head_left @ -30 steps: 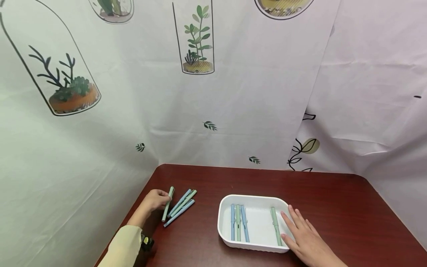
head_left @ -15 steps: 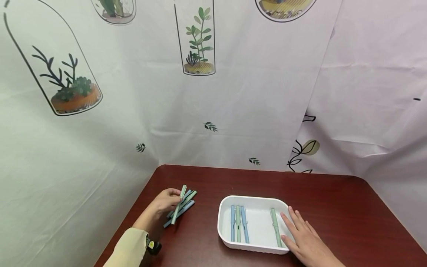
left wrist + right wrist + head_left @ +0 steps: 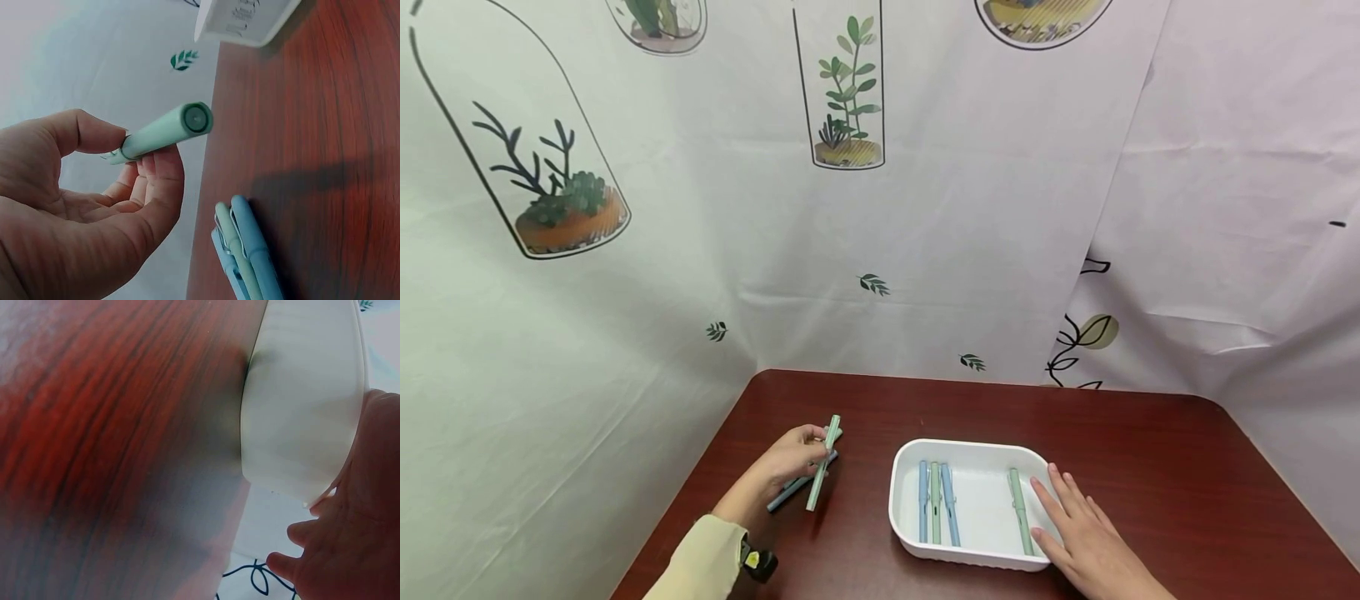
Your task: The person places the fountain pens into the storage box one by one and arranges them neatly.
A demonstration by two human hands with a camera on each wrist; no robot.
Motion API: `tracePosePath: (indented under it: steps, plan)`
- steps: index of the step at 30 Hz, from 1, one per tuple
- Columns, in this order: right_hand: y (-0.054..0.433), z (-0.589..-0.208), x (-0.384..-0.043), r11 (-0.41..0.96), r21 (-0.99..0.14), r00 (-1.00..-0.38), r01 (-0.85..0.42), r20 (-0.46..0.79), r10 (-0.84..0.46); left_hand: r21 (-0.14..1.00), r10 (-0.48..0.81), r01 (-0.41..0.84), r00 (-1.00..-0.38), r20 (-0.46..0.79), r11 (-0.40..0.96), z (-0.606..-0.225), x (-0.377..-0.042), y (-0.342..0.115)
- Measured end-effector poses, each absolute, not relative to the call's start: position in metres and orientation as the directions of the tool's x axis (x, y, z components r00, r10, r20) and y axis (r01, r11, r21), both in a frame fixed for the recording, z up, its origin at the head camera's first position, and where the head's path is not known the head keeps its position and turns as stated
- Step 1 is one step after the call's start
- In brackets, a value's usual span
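My left hand (image 3: 793, 458) pinches a light green pen (image 3: 159, 133) between thumb and fingers, raised above the table at the left. Below it in the left wrist view lie a blue pen (image 3: 257, 247), a green pen (image 3: 237, 250) and another blue pen (image 3: 229, 264), side by side; in the head view the hand partly covers them. My right hand (image 3: 1086, 533), fingers spread and straight, rests on the right rim of a white tray (image 3: 970, 558). Inside the tray are a blue pen (image 3: 923, 500), a green pen (image 3: 936, 504), another blue pen (image 3: 951, 504) and, apart at the right, a green pen (image 3: 1021, 510).
The dark red wooden table (image 3: 1120, 433) reaches back to a white curtain (image 3: 955, 250) printed with plants, which also hangs along both sides. A strap with a small black device (image 3: 760, 562) sits on the left wrist.
The left hand has carried the green pen up and to the right, from beside the loose pens to over them. The right hand has stayed on the tray's rim.
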State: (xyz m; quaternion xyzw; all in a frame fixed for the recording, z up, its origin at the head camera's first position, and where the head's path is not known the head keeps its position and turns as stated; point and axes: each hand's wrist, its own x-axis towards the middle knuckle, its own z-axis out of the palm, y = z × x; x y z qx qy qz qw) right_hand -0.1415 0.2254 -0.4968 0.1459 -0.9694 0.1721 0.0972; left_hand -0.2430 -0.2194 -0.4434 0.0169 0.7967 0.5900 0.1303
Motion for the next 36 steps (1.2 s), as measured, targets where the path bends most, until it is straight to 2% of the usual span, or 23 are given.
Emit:
tracePosePath:
  steps: [5, 11, 24, 36]
  plan:
    - [0.226, -0.498, -0.141, 0.897, -0.300, -0.933, -0.326, 0.256, -0.253, 0.958, 0.265, -0.097, -0.949, -0.171, 0.271, -0.439, -0.240, -0.213]
    - [0.225, -0.498, -0.141, 0.895, -0.294, -0.926, -0.336, 0.278, -0.257, 0.965, 0.305, -0.086, -0.938, -0.162, 0.246, -0.438, -0.239, -0.207]
    - [0.225, -0.498, -0.140, 0.894, -0.294, -0.925, -0.337, 0.282, -0.256, 0.988, 0.329, -0.053, -0.939, -0.098, 0.142, -0.438, -0.236, -0.189]
    - [0.225, -0.498, -0.140, 0.896, -0.294, -0.928, -0.333, 0.271, -0.256, 0.990, 0.336, -0.066, -0.936, -0.103, 0.121, -0.435, -0.223, -0.163]
